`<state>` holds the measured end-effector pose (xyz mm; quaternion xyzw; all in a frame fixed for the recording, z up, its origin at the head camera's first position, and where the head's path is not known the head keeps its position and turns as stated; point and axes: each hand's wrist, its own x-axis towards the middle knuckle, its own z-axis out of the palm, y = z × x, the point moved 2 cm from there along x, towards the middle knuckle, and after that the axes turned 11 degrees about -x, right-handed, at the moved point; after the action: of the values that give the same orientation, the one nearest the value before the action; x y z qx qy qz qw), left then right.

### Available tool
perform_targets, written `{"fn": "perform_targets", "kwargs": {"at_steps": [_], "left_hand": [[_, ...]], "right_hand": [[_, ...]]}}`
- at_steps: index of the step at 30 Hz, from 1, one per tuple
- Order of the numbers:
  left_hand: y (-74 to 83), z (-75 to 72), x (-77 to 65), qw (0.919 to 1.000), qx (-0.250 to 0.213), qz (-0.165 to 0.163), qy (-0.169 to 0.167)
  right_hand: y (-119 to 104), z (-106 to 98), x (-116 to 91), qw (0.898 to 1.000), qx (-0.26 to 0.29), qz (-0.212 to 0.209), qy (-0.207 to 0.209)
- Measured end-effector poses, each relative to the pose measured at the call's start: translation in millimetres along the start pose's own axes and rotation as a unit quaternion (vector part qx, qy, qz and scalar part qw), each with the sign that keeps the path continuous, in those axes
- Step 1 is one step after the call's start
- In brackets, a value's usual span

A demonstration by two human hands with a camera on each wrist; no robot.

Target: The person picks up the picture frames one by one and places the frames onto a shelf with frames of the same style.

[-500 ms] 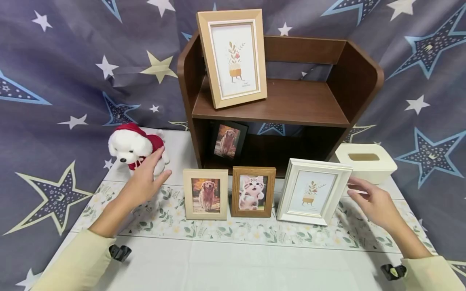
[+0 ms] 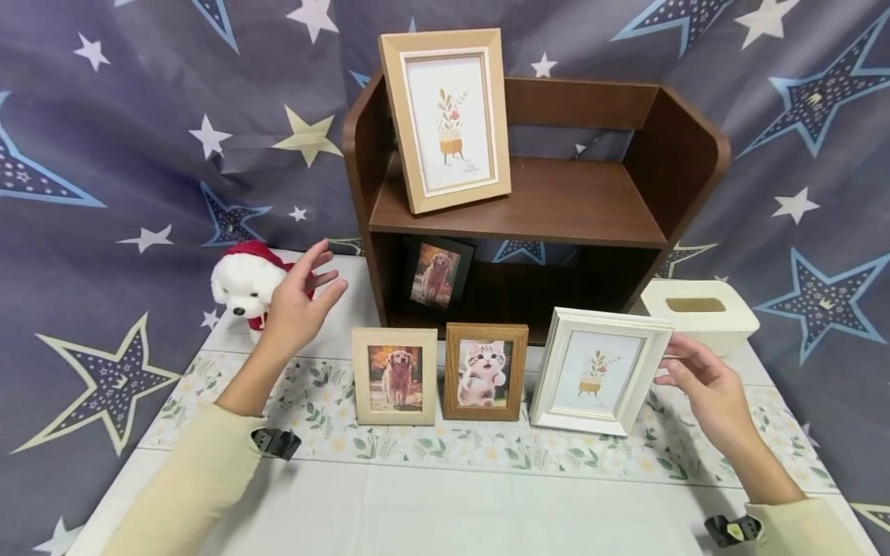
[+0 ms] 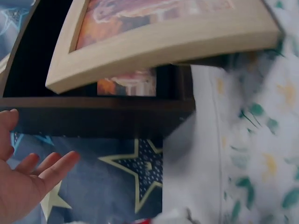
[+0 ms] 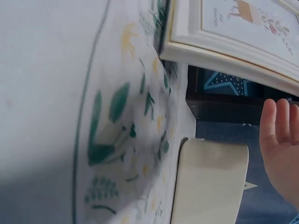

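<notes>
My left hand (image 2: 297, 310) is raised with its fingers spread, in front of the white plush dog (image 2: 239, 279) in red clothing, partly hiding it. Nothing is held in it; in the left wrist view the same hand (image 3: 35, 184) shows an unfilled palm. Beside the right edge of the white picture frame (image 2: 596, 372) is my right hand (image 2: 712, 398), fingers extended and holding nothing; whether they touch the frame I cannot tell. A beige frame (image 2: 360, 378) with a dog photo and a brown wooden frame (image 2: 450, 374) with a kitten picture stand upright in the row.
Behind the row stands a dark brown two-tier shelf (image 2: 556, 202). A large tan frame (image 2: 455, 199) leans on its upper tier, a black frame (image 2: 460, 287) on the lower. A cream tissue box (image 2: 730, 309) sits at the right. Floral cloth (image 2: 487, 452) crosses the white table.
My left hand has shifted right and turned upward, away from the plush dog's side. The right hand has moved only slightly by the white frame. The frames keep their places.
</notes>
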<state>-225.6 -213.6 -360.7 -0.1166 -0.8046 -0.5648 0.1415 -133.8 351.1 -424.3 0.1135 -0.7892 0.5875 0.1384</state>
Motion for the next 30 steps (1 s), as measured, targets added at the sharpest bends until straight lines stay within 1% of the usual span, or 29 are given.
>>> {"fn": "perform_targets", "kwargs": {"at_steps": [2,7,9,14,17,21,23,27,30], "left_hand": [[2.7,5.9,5.2,0.9998,-0.020,0.001,-0.003],[10.7,16.9,19.3,0.9990,-0.044,0.012,0.001],[14.0,19.3,25.1,0.9982,-0.058,0.011,0.007],[22.5,22.2,36.1,0.9959,-0.089,0.006,0.016],[28.8,24.4,42.2,0.9969,-0.077,0.011,0.013],[36.3,30.4,50.5,0.9980,-0.055,0.029,0.011],[38.1,33.2,53.7,0.9980,-0.046,0.039,0.017],[39.6,34.6,56.3,0.9973,-0.024,0.056,0.040],[39.9,33.2,56.6,0.9968,-0.015,0.062,0.047]], "right_hand": [[1,2,-3,1.000,-0.009,0.010,0.009],[2,6,-6,1.000,-0.013,0.017,0.018],[3,8,-6,0.999,-0.020,0.018,0.019],[3,8,-5,0.998,-0.063,0.020,0.019],[3,7,-3,0.996,-0.084,0.022,0.016],[4,7,0,0.993,-0.119,0.023,0.004],[4,7,1,0.991,-0.134,0.024,-0.001],[4,9,3,0.989,-0.147,0.025,-0.007],[4,9,5,0.990,-0.140,0.027,-0.008]]}}
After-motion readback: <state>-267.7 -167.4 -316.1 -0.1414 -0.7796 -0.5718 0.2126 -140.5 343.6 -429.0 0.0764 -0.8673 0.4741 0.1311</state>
